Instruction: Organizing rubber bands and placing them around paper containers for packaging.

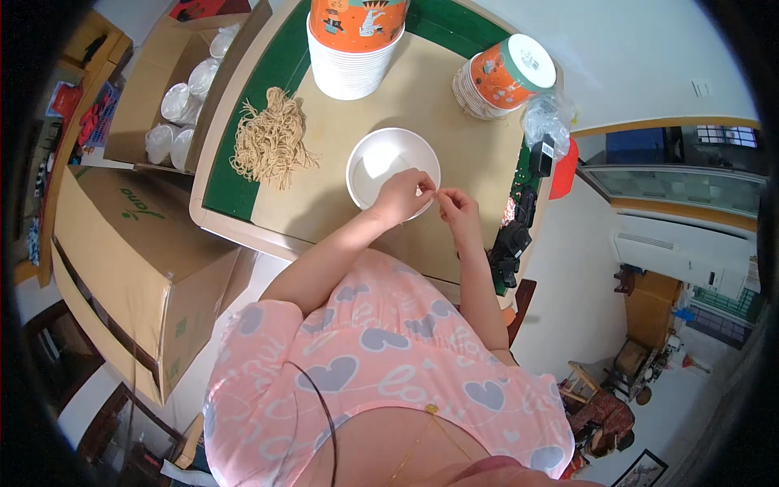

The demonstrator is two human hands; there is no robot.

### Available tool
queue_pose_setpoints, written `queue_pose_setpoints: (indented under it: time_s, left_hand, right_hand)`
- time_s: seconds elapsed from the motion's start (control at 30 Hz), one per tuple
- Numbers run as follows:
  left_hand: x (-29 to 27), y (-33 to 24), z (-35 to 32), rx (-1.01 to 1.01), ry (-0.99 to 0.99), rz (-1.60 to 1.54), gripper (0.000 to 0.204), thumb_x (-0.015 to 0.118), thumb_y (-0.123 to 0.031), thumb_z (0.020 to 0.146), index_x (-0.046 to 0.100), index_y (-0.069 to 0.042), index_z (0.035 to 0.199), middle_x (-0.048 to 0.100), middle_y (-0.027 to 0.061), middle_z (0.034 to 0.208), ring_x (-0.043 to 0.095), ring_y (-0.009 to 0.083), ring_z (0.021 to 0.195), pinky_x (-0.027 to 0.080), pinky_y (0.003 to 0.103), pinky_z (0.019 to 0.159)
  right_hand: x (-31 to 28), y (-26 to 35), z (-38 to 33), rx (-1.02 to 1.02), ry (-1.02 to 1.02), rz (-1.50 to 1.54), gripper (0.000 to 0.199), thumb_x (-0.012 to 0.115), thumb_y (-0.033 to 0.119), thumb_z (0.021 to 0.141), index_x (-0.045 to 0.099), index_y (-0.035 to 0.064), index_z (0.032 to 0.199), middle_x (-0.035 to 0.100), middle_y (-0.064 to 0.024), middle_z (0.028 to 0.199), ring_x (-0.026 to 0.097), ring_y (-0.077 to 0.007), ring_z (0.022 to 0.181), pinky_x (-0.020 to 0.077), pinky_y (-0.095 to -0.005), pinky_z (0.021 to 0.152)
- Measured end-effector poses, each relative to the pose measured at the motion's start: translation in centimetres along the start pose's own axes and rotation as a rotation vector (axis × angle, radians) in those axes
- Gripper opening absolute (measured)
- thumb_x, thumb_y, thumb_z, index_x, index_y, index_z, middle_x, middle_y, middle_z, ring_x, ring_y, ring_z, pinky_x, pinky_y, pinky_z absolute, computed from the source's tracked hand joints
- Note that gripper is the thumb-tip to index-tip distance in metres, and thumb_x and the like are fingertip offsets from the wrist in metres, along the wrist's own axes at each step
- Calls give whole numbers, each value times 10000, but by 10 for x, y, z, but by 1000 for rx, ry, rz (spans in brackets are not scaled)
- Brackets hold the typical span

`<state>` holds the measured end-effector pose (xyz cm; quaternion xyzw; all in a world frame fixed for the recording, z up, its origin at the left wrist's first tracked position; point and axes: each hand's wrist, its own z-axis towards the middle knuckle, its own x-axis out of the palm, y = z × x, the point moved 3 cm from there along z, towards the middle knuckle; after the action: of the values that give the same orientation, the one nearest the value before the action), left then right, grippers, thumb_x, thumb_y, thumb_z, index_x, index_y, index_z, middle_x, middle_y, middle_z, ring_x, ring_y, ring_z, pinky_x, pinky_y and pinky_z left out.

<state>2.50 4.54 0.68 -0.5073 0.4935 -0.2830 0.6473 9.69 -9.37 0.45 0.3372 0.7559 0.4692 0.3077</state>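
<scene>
Bundle of tan strings [272, 140] lies left on the table [422, 97]. White bowl [393, 172] sits centre, open side up. Left hand [403, 196] over its rim, right hand [457, 206] just beside; fingertips pinched together, apparently on a thin string, too fine to confirm

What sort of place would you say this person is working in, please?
Probably a home used for piecework: stacked paper bowls, a bundle of strings on the table, open cardboard boxes, household furniture behind.
</scene>
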Motion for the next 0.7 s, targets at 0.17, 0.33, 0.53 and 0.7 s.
queue_pose_setpoints:
  time_s: [0.17,0.33,0.53,0.7]
  left_hand:
    - [1,2,0,-12,-27,18,126,674,-179,766,660,-62,811,639,78,785,576,197,639,471,304,609]
    - [-1,-6,-4,-31,-29,62,135,675,-200,761,675,-70,799,640,85,788,592,211,652,478,314,614]
    - [1,-5,-5,-105,-89,108,159,671,-209,748,696,-72,824,652,93,796,626,224,689,497,325,637]
    - [-7,15,-1,-263,-21,-89,167,680,-171,765,684,-19,833,675,85,760,622,149,688,489,289,629]
  right_hand:
    - [1,4,-1,98,16,134,125,616,132,857,641,20,907,533,32,648,428,-42,533,305,-185,486]
    - [2,9,-4,103,-40,125,127,624,131,853,649,18,906,533,31,643,430,-43,531,308,-188,484]
    - [5,3,-2,-9,-67,-47,118,634,115,839,653,19,905,545,31,654,457,-46,546,343,-190,496]
    - [13,21,-11,-276,-112,-324,199,655,80,787,626,60,983,580,-3,748,493,-65,576,398,-221,520]
